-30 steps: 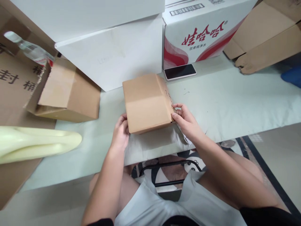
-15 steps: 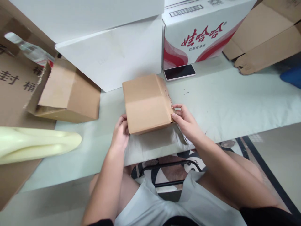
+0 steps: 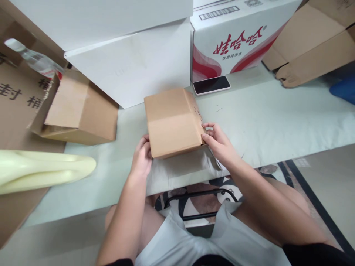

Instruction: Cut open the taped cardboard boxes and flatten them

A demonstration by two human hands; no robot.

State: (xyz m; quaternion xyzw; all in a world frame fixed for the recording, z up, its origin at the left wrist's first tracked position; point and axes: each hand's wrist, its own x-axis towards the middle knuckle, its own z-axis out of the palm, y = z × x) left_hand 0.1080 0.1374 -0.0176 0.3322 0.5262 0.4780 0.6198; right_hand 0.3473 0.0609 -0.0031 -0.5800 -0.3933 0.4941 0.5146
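A small brown cardboard box (image 3: 173, 122) rests on the pale green cloth in front of me. My left hand (image 3: 142, 157) is closed against its near left corner, with the fingertips partly hidden behind the cardboard. At the near right edge, my right hand (image 3: 217, 142) pinches a flap of the box between thumb and fingers. Dark marks run along the box's right side. Something thin and whitish pokes out below my right hand; I cannot make out what it is.
Behind the box lies a phone (image 3: 212, 85) beside a white-and-red carton (image 3: 235, 48). White boxes (image 3: 133, 66) stand at the back. On the left are an open cardboard box (image 3: 91, 111), a bottle (image 3: 36, 59) and a pale yellow object (image 3: 47, 170). Folded cardboard (image 3: 313, 44) sits back right.
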